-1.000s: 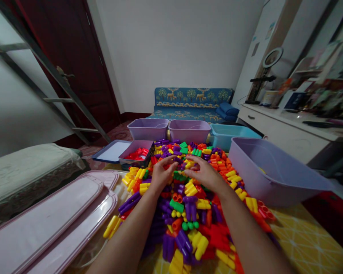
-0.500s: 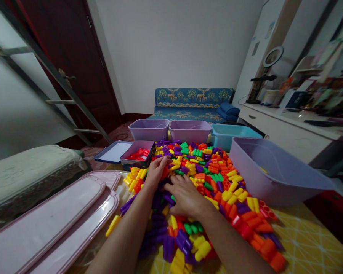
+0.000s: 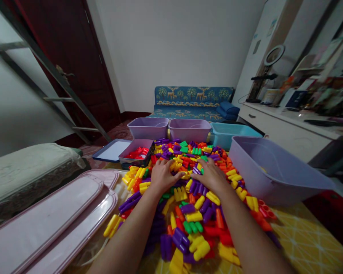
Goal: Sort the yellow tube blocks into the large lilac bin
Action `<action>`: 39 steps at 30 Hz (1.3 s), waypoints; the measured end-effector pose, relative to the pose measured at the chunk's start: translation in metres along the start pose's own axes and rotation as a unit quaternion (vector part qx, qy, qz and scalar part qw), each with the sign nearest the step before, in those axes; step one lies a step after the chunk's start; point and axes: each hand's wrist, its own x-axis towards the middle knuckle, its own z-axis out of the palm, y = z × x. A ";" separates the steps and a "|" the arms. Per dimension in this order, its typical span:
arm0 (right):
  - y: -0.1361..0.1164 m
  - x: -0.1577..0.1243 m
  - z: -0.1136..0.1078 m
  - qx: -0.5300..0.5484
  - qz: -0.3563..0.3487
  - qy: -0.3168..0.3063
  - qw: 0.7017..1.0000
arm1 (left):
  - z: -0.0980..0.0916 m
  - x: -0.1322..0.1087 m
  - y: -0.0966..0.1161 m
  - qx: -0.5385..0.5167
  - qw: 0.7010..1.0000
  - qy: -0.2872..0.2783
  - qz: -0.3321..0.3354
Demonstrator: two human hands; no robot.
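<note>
Pressing block pile (image 3: 194,217), left hand (image 3: 162,177), right hand (image 3: 213,179), grip wide, tub (image 3: 274,169) hemming right.

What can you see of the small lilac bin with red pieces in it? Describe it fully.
The small lilac bin is a rectangular, open-topped tub of what looks like plastic, standing upright at the far left corner of the block pile. Red blocks lie inside, filling it only partly. A blue-rimmed lid lies at its left, a bigger purple bin stands behind. Loose blocks crowd its right side. Neither the left hand nor the right hand touches it.
</note>
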 end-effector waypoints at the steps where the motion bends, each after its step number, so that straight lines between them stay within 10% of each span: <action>1: -0.003 -0.001 0.002 0.006 -0.010 0.001 1.000 | 0.001 -0.001 0.001 0.006 1.000 -0.019 0.019; 7: -0.026 -0.004 0.007 0.118 -0.132 -0.011 0.984 | 0.009 -0.003 -0.002 -0.039 0.992 -0.070 0.099; 15: -0.038 0.000 0.001 0.314 -0.184 0.054 0.930 | 0.000 0.001 0.008 -0.288 0.957 0.022 0.000; 25: -0.029 0.008 0.004 0.391 -0.191 0.170 0.884 | 0.005 0.007 -0.003 -0.287 0.955 0.060 -0.031; 32: -0.028 0.007 -0.005 0.264 -0.154 0.152 0.940 | 0.010 0.005 -0.006 -0.227 0.971 0.072 -0.015; 39: -0.031 -0.010 -0.021 0.076 -0.107 -0.052 0.990 | 0.008 0.004 -0.006 -0.182 0.981 0.061 -0.011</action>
